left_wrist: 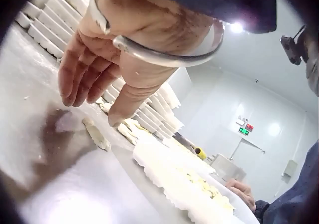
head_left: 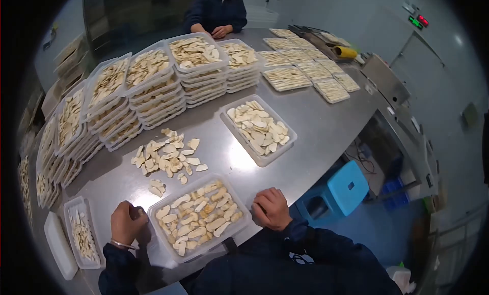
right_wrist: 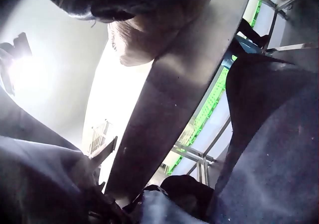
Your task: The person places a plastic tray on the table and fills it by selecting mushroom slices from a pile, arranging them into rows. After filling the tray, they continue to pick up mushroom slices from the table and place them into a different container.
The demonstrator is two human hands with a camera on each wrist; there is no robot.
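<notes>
A clear plastic tray (head_left: 152,212) with pale and browned slices (head_left: 201,213) laid in rows stands in front of the person. Left of it, the left hand (head_left: 127,222) hangs near the metal table, its fingers loosely bent and holding nothing; the left wrist view shows this hand (left_wrist: 107,74) with a slice (left_wrist: 95,134) lying on the table nearby. The right hand (head_left: 271,208) rests at the tray's right side, loosely curled, with nothing visible in it. In the right wrist view only part of that hand (right_wrist: 134,42) shows; its fingers are hidden. A loose heap of slices (head_left: 165,155) lies beyond the tray.
A filled tray (head_left: 259,128) stands right of the heap. Stacked trays (head_left: 158,99) line the far left. Flat trays (head_left: 288,77) cover the far right. A narrow tray (head_left: 84,234) stands at left. Another person (head_left: 216,12) is across the table; a blue stool (head_left: 348,188) is at right.
</notes>
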